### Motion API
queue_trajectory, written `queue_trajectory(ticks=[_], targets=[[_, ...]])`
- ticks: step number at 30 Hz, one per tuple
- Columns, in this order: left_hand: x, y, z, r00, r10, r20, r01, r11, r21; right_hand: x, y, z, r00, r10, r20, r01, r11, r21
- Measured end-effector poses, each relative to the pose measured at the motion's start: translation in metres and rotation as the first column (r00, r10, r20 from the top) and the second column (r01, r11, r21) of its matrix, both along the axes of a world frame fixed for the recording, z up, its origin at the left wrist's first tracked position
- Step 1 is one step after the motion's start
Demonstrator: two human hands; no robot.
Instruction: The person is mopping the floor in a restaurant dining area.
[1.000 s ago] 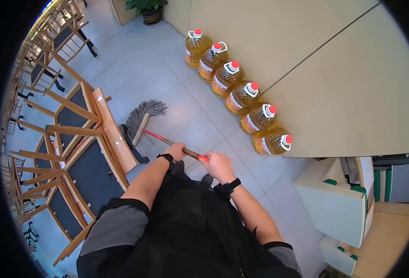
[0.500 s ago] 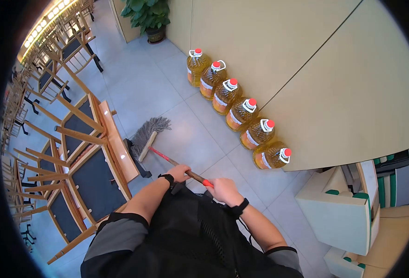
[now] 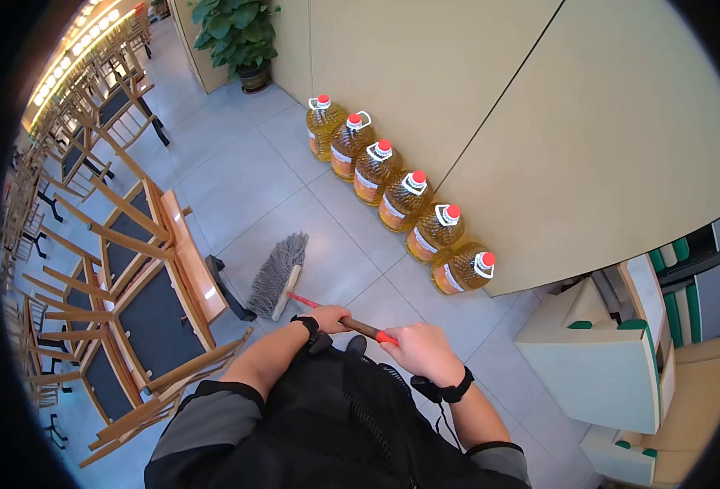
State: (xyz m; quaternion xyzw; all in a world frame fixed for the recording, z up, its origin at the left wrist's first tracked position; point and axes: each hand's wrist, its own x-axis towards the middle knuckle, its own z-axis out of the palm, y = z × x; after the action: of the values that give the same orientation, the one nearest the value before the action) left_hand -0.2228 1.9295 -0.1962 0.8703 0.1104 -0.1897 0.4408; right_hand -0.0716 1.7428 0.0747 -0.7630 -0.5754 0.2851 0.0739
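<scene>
A mop (image 3: 278, 273) with a grey string head lies against the tiled floor, left of centre. Its wooden handle with red sections slants back toward my body. My left hand (image 3: 328, 318) is wrapped round the lower part of the handle. Higher up, near the red end, my right hand (image 3: 421, 349) grips the same handle. The top end of the handle is hidden in my right hand. The mop head sits beside the black foot of a table (image 3: 189, 257).
Several upturned chairs (image 3: 160, 326) rest on the table at left, legs sticking out. Several large oil bottles (image 3: 393, 204) stand in a row along the beige wall (image 3: 588, 138). A potted plant (image 3: 238, 37) is at the back. Cream bench seats (image 3: 592, 363) stand at right.
The mop head has come closer to my body and slightly right, its strings swinging round. Both hands stay on the handle and have shifted a little right and down. My view has shifted too.
</scene>
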Motion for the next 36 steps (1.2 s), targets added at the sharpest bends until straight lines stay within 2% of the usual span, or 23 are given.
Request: queue_trajectory(ticks=[6,11,15,17,18,19,21,22,23,24,25,27,28,29,32,34,36], targets=[[-0.013,0.003,-0.002,0.987,0.105,0.120,-0.102,0.994,-0.031,-0.008,0.013,0.004,0.999,-0.011,0.048,0.007,0.997,0.078],[-0.018,0.023,0.005,0.951,0.212,0.227,-0.211,0.977,-0.030,-0.007,0.053,0.011,0.997,-0.023,0.074,0.011,0.986,0.169],[-0.017,0.039,0.003,0.918,0.302,0.256,-0.287,0.953,-0.096,-0.001,0.090,0.017,0.998,0.032,0.053,-0.037,0.995,0.096],[-0.014,0.048,0.008,0.904,0.349,0.248,-0.331,0.937,-0.111,-0.006,0.109,0.016,0.965,-0.024,0.260,-0.052,0.958,0.281],[-0.015,0.049,0.015,0.894,0.376,0.243,-0.355,0.926,-0.124,-0.007,0.117,0.022,0.896,0.028,0.443,-0.231,0.882,0.411],[-0.015,0.054,0.009,0.884,0.397,0.248,-0.377,0.918,-0.125,-0.005,0.126,0.018,0.893,0.050,0.447,-0.254,0.876,0.410],[-0.018,0.066,-0.006,0.848,0.433,0.305,-0.401,0.901,-0.163,-0.003,0.149,0.010,0.983,0.145,0.115,-0.184,0.843,0.506],[-0.020,0.071,0.000,0.835,0.457,0.307,-0.427,0.889,-0.164,-0.003,0.158,0.011,0.978,0.174,0.117,-0.209,0.837,0.505],[-0.025,0.078,0.005,0.820,0.489,0.299,-0.453,0.872,-0.184,-0.008,0.170,0.015,0.917,0.190,-0.350,-0.048,0.925,0.376],[-0.027,0.081,0.011,0.803,0.522,0.286,-0.483,0.852,-0.199,-0.009,0.177,0.018,0.665,0.101,-0.740,0.031,0.986,0.162],[-0.029,0.084,0.014,0.783,0.554,0.283,-0.516,0.833,-0.202,-0.008,0.184,0.021,0.659,0.123,-0.742,-0.006,0.987,0.158],[-0.036,0.085,0.017,0.780,0.577,0.241,-0.557,0.816,-0.151,-0.013,0.199,0.028,0.442,0.008,-0.897,-0.185,0.979,-0.083],[-0.037,0.083,0.015,0.720,0.625,0.303,-0.624,0.773,-0.112,-0.017,0.202,0.031,0.477,0.028,-0.879,-0.208,0.975,-0.082],[-0.042,0.079,0.011,0.689,0.666,0.286,-0.661,0.739,-0.130,-0.024,0.206,0.030,0.475,0.029,-0.880,-0.254,0.961,-0.106],[-0.054,0.076,0.020,0.560,0.777,0.287,-0.769,0.617,-0.168,-0.037,0.220,0.029,0.495,0.353,-0.794,-0.405,0.902,0.149],[-0.056,0.072,0.020,0.506,0.831,0.230,-0.837,0.538,-0.099,-0.043,0.225,0.029,0.408,0.404,-0.819,-0.489,0.854,0.178],[-0.058,0.068,0.019,0.443,0.866,0.231,-0.875,0.474,-0.100,-0.044,0.233,0.033,0.316,0.446,-0.837,-0.570,0.795,0.208]])
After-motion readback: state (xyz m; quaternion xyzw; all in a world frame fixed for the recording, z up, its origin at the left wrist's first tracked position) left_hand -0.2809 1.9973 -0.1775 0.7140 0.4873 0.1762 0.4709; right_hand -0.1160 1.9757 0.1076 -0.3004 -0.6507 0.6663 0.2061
